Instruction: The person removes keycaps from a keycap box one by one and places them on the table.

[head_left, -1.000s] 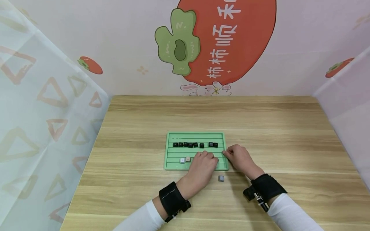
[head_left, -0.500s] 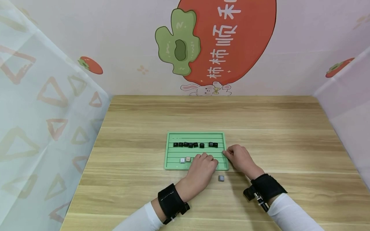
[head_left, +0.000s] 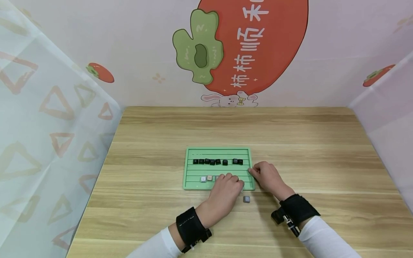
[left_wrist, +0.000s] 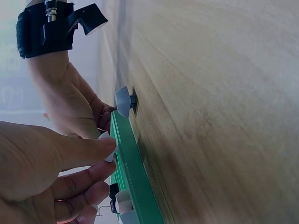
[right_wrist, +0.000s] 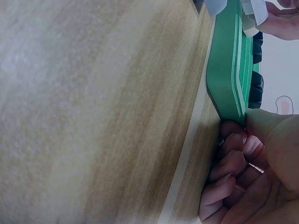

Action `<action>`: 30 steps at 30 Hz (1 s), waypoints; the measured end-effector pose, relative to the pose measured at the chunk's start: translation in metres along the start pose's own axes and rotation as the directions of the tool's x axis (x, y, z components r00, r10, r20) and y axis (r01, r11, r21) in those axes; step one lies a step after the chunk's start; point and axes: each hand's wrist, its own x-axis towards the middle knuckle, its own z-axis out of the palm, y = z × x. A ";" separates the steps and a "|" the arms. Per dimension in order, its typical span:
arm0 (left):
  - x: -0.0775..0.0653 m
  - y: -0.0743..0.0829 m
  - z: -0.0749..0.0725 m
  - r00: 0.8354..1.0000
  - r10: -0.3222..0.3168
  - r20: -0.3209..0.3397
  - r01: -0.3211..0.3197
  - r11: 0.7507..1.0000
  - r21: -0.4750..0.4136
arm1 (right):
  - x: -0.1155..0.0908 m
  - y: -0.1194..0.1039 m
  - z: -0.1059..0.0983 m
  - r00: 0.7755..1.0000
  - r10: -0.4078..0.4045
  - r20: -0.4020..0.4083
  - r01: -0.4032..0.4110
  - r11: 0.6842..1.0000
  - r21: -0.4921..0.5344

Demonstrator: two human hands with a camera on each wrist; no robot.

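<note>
A green ridged tray (head_left: pixel 185 172) lies on the wooden table. My left hand (head_left: pixel 226 195) is over its near side, and in the left wrist view thumb and forefinger pinch a pale keycap (left_wrist: pixel 110 157) just above the rim. My right hand (head_left: pixel 270 180) holds the tray's right edge, thumb at the rim and the other fingers curled beside it. In the near part of the tray stand a white keycap (head_left: pixel 203 179) and a beige keycap (head_left: pixel 209 178), with another partly hidden by my left hand. A grey keycap (head_left: pixel 246 199) rests on the table in front of the tray.
Several black keycaps (head_left: pixel 212 162) form a row across the tray's upper middle, with gaps toward the right. A printed backdrop (head_left: pixel 142 64) rises behind the table, and a patterned cloth (head_left: pixel 58 136) hangs at the left.
My left hand has shifted slightly toward me, uncovering part of a keycap beside the beige one. The right hand keeps its place on the tray's edge.
</note>
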 end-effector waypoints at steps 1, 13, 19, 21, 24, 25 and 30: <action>0.000 0.000 0.000 1.000 0.001 0.001 -0.001 1.000 0.000 | 0.000 0.000 0.000 1.000 0.002 0.001 -0.002 1.000 0.001; -0.003 0.003 0.000 0.999 0.032 -0.037 -0.032 0.999 0.025 | 0.000 -0.001 -0.001 1.000 0.001 -0.003 -0.001 1.000 0.005; -0.005 0.006 -0.001 0.999 0.037 -0.008 -0.037 0.999 0.018 | 0.000 -0.002 0.000 1.000 0.005 -0.001 -0.005 1.000 0.003; -0.005 0.007 -0.001 0.999 0.037 -0.001 -0.037 0.999 0.015 | 0.000 -0.002 0.000 1.000 0.004 -0.002 -0.004 1.000 -0.002; -0.006 0.007 -0.001 0.999 0.039 -0.001 -0.039 0.999 0.011 | 0.000 -0.002 0.000 1.000 0.000 -0.004 0.000 1.000 -0.007; -0.006 0.008 -0.001 0.999 0.041 0.001 -0.041 0.999 0.009 | 0.000 -0.002 0.000 1.000 0.001 -0.003 -0.001 1.000 -0.007; -0.007 0.008 0.001 0.998 0.053 0.021 -0.053 0.999 0.005 | 0.000 -0.002 -0.001 1.000 0.009 0.001 -0.009 1.000 0.001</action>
